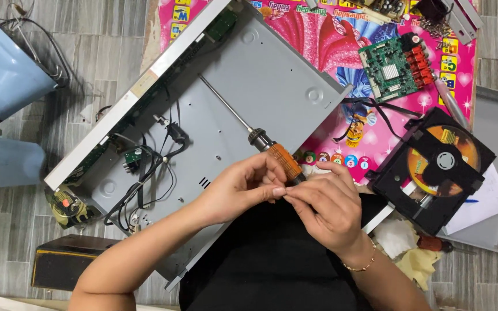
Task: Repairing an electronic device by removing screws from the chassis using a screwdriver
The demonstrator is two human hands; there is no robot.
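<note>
Orange-handled screwdriver [278,158] pinched at the butt of its handle between the fingers [272,193] of both hands, closed on it; left hand [240,187] wrapping from the left, right hand [327,207] meeting it from the right, fingertips touching at the handle end; long thin shaft running up and away from the fingers, tip resting on the floor of the open grey metal chassis [260,86]. Left of the fingers, inside that chassis, black wires [157,167] in a tangle beside a small green board [134,155]; white front panel [122,109] along the far left edge. Above and right of the fingers, a green circuit board [396,66] with red connectors on a bright pink printed mat [318,40]. Just right of the fingers, a black disc drive tray [433,167] holding an orange disc, lying on white paper [491,198]. Below right of the fingers, crumpled yellow cloth [416,262] and a second, smaller screwdriver [436,243]. Far left, a pale blue fan base [7,69] on the grey tiled floor [99,46].
</note>
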